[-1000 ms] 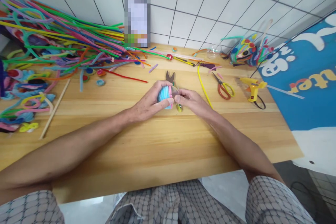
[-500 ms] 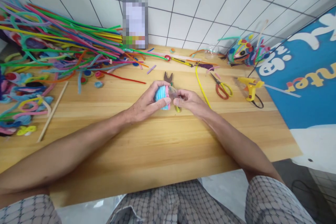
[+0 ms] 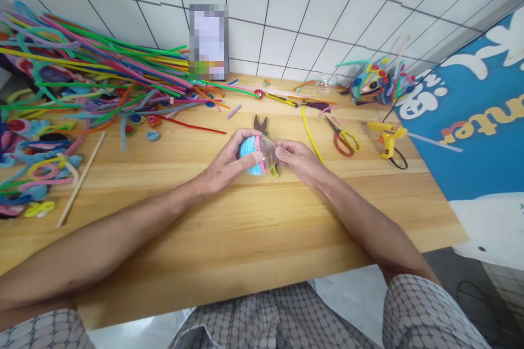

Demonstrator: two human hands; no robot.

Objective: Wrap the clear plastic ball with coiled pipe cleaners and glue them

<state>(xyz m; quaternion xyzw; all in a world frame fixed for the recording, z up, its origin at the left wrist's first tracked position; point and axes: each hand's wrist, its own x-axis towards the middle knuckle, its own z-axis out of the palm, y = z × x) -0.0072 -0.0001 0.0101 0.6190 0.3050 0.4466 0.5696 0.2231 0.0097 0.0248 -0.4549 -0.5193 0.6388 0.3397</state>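
Note:
A clear plastic ball (image 3: pixel 268 152), its left half wrapped in light blue pipe cleaner (image 3: pixel 248 155) with a pink band (image 3: pixel 257 144), is between my two hands above the table. My left hand (image 3: pixel 229 162) is closed round the wrapped half, thumb lying over the pink band. At the bare clear end, my right hand (image 3: pixel 295 157) has thumb and forefinger pinched together against the ball; the exact spot they grip is partly hidden. Behind the ball lie pliers (image 3: pixel 260 123) with dark jaws and a yellow handle, partly covered.
Many coloured pipe cleaners (image 3: pixel 123 62) are heaped at the left, beside a wooden stick (image 3: pixel 82 180). To the right lie a yellow pipe cleaner (image 3: pixel 310 133), scissors (image 3: pixel 343 137) and a yellow glue gun (image 3: pixel 387 135). A phone (image 3: pixel 208 42) leans on the tiled wall, and decorated fish-like pieces (image 3: pixel 370 82) stand behind.
The ball has turned slightly, showing more of its clear end. My right fingers have shifted a little against that end, while my left hand keeps its hold.

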